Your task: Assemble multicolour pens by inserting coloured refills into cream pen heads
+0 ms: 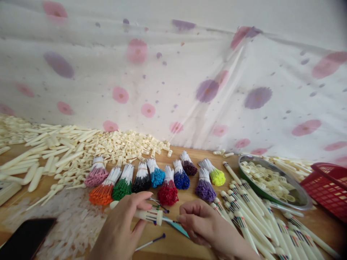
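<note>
My left hand is closed round a cream pen barrel, which lies level and points right. My right hand pinches a thin refill at the barrel's open end, with a teal refill slanting just below. One loose blue-tipped refill lies on the wooden table under my hands. Beyond them, several bundles of coloured refills fan out in a row: pink, orange, green, black, blue, red, purple and yellow.
Cream pen parts are heaped at the left and back. Assembled pens lie in a row at the right, beside a metal bowl of small parts and a red basket. A dark phone lies at the front left. A flowered sheet hangs behind.
</note>
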The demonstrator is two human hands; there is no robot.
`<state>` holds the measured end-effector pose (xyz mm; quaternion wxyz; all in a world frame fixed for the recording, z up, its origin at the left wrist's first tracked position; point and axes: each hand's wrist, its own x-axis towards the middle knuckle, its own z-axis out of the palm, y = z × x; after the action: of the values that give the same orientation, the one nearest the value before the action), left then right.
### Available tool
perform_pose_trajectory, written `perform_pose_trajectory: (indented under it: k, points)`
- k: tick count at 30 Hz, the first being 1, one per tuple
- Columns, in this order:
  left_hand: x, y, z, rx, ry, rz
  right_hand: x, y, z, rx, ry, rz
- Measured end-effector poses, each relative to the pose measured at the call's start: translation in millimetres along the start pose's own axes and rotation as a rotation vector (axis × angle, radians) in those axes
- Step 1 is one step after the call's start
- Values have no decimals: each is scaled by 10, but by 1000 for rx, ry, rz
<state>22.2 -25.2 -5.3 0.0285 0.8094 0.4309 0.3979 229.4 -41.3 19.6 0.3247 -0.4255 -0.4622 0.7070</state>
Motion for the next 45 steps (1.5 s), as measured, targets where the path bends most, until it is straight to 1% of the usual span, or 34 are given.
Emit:
perform_pose_trajectory:
  k: [3, 9, 13, 17, 20, 24, 28, 30, 34, 36, 38, 40, 45]
  points:
    - [-7, -29, -4, 12, -31, -13, 9, -9, 16, -16, 11, -1]
    - [-53, -31, 15, -7, -87, -6, -8, -6, 47, -233, 76, 1]
    - [-65, -9, 38, -17, -122, 39, 21, 69, 146, -172, 41, -25]
    - [-37, 9, 26, -20, -79, 40, 58, 170, 230, -161, 8, -122]
    - [-1, 30, -10, -18, -49, 35, 11, 168, 205, -231, 63, -179]
    - [29, 40, -45, -25, 10, -20, -126, 26, 112, -503, 205, -289]
    - [13, 12, -35, -116, -20, -113, -198, -81, 67, -700, 300, -383]
    - [2, -1, -22, -192, -27, -164, -198, -91, 53, -815, 314, -514]
    - [12, -1, -11, -345, -36, -269, -183, -109, 14, -1103, 297, -855]
    - [26, 11, -10, -395, -49, -315, -179, -127, 5, -1180, 281, -945]
    - [36, 25, -8, -426, -51, -356, -177, -138, 8, -1223, 278, -999]
    - [40, 38, -3, -455, -48, -384, -172, -135, 17, -1259, 277, -1022]
    - [43, 60, 8, -493, -41, -416, -158, -84, 26, -1281, 201, -1021]
